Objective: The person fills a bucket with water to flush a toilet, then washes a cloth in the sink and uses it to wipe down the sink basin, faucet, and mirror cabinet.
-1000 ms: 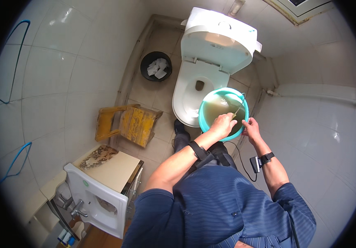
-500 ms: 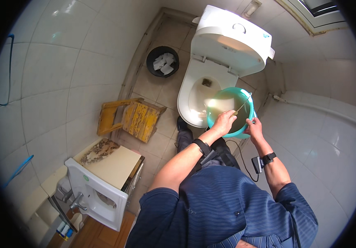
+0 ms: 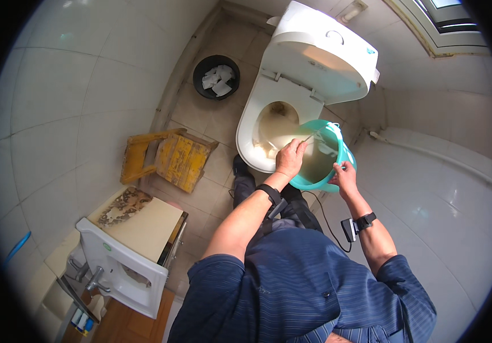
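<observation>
A turquoise bucket [image 3: 346, 150] holding murky water is tipped over the right side of the toilet [image 3: 251, 114]. Cloudy brownish water spreads from the bucket's lip into the bowl, whose lid stands up. My left hand [image 3: 290, 159] is closed around the grip of the bucket's wire handle, above the near left part of the rim. At the right side, my right hand [image 3: 345, 175] grips the rim; the fingers underneath are partly hidden.
A black bin [image 3: 200, 77] with crumpled paper stands left of the toilet. Nearer are a worn yellow wooden chair [image 3: 180, 160] and a white washbasin [image 3: 148, 297] beside a stained cabinet top [image 3: 148, 226]. A cable [image 3: 329, 226] hangs by my right forearm.
My left hand has drawn the handle to the left, and the bucket leans further toward the toilet. More cloudy water shows in the bowl. The view has shifted slightly.
</observation>
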Demonstrator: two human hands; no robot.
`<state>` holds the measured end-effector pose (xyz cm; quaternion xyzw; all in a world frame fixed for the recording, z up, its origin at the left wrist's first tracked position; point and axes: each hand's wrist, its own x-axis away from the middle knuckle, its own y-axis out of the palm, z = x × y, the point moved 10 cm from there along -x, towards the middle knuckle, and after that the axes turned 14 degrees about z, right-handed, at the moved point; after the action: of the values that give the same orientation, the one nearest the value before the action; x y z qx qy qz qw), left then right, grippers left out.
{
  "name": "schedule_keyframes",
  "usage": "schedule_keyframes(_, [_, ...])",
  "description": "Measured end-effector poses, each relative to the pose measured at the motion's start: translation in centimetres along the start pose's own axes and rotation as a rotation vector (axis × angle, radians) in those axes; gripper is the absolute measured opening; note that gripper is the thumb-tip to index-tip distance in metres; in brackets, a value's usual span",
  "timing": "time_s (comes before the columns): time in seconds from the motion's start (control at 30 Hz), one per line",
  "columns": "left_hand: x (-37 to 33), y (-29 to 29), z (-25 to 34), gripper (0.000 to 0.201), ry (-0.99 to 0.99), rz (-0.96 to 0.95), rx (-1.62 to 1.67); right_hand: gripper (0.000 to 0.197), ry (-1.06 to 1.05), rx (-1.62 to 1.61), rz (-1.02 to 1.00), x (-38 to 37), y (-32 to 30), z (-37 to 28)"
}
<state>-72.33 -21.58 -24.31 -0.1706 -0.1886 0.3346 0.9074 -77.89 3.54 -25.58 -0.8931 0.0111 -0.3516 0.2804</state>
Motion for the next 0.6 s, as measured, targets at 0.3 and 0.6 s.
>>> schedule_keyframes(0.3, [-0.6,-1.1,-1.3,0.028,0.005,0.066,0.062,0.018,-0.05,0.03,-0.036,1.5,0.9,-2.3])
schedule_keyframes(0.6, [-0.4,-1.8,-2.6,0.026,-0.043,0.109,0.145,0.014,-0.114,0.087,-0.065,3.2,2.1,-4.9])
